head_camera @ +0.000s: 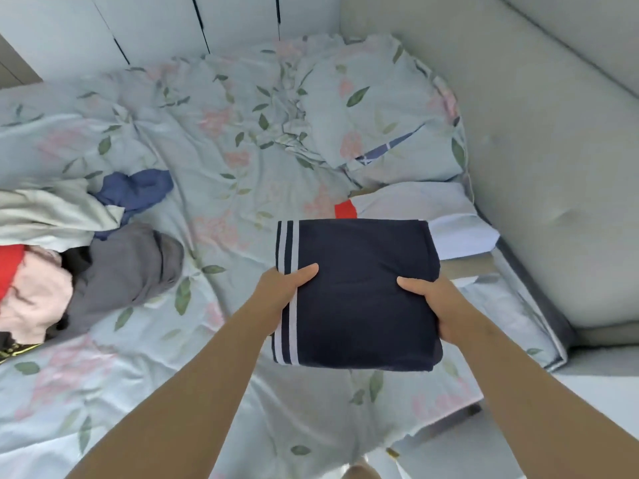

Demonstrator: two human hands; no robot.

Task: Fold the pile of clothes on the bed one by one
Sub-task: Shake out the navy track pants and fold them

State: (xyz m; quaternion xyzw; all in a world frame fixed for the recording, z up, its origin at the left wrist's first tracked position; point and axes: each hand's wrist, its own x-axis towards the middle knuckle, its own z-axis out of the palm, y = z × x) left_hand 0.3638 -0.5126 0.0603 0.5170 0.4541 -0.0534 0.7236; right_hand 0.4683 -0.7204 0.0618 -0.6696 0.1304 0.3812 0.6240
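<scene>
A folded navy garment [356, 292] with white stripes along its left edge hangs in the air over the bed, held flat between both hands. My left hand [281, 288] grips its left, striped side with the thumb on top. My right hand [432, 302] grips the right side, thumb on top too. At the left edge of the bed lies the unfolded pile [69, 257]: grey, pale green, blue, pink and red pieces heaped together. Just beyond the navy garment a folded white piece with a red patch [415, 209] rests on the bed.
The bed is covered by a rumpled floral duvet [221, 160], with a matching pillow [377, 108] at the far right. A padded grey headboard [553, 150] runs along the right side. White wardrobe doors [155, 25] stand behind the bed.
</scene>
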